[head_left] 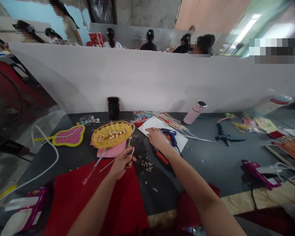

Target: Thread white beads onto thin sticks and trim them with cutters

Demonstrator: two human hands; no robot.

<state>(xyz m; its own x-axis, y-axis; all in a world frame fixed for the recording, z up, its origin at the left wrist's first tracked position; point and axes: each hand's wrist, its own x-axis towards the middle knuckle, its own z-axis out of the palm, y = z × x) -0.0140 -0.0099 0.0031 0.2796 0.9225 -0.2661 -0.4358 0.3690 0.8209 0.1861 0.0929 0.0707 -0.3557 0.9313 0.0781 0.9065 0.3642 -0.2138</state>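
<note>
My left hand (123, 163) is closed on a thin pale stick (107, 165), above the red cloth (88, 196). A small white tip shows between its fingers. My right hand (158, 139) reaches over a white sheet (148, 124), beside a blue glue gun (171, 135); its fingertips rest near the sheet's left edge, and whether they hold anything is unclear. Red-handled pliers (162, 158) lie under the right wrist. Small beige pieces (147, 165) are scattered between the hands. A yellow woven basket (105, 141) with white beads sits on pink paper (115, 150).
A phone (113, 108) leans on the white partition (137, 78) behind the basket. A pink bottle (194, 113) stands at the back right. Purple devices (36, 205) with cables lie at both sides. Blue-handled pliers (226, 136) lie right. People sit beyond the partition.
</note>
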